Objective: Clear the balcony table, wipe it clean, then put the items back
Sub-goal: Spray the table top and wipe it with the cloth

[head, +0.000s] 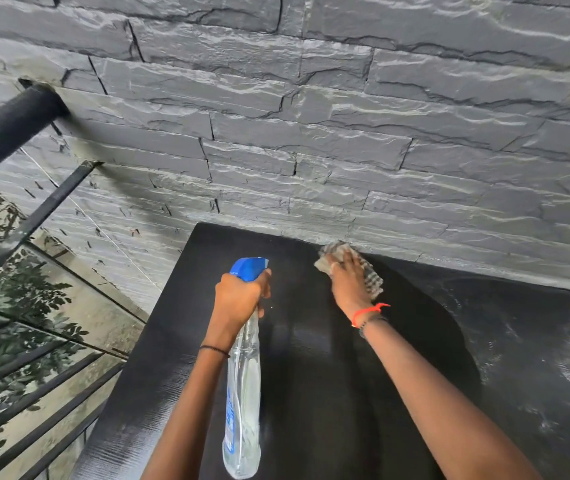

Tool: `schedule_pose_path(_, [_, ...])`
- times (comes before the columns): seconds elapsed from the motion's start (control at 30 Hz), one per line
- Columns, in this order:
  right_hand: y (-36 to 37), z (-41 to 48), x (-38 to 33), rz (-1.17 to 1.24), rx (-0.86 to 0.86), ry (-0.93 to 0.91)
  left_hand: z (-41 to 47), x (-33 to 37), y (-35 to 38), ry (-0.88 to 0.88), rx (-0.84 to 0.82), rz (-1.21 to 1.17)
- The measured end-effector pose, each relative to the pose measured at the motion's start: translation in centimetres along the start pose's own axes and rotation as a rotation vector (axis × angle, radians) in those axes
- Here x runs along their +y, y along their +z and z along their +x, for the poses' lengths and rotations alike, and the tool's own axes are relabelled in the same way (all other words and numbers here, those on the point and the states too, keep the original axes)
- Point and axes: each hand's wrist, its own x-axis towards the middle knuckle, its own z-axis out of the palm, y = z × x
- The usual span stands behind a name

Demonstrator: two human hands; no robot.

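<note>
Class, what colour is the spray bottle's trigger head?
Blue, seen on the spray bottle in head view.

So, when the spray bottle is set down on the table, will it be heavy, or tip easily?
The spray bottle is tall and slim, so it may tip if nudged once stood up. Its clear body looks like thin plastic, probably light; how full it is I cannot tell. The left hand grips its neck, likely the surest hold.

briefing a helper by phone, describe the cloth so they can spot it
Find the black table against the grey stone wall. At its far edge, the right hand presses on a cloth. It is grey and checked, unlike the clear blue-topped spray bottle.
</note>
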Motion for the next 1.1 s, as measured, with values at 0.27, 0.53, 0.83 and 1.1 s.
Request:
schedule_pose_path(0.27, [2.2,2.0,-8.5,-0.028,-0.19,-0.17,0.2,-0.3,-1.8,0.001,0.045,0.028])
schedule_pose_path(0.53, [-0.9,0.1,0.1,-0.032,-0.055,0.056,-0.2,0.0,-1.7,0.02,-0.006,0.023])
schedule_pose_path(0.83, [-1.6,-13.1,10.2,-0.025,-0.067,-0.029,-1.3,1.4,1.5,0.032,-0.087,0.066])
schedule_pose_path(1.1, [-5.9,-17.3,16.5,0.003,-0.035,0.102,-3.6,2.4,4.5,0.065,-0.155,0.097])
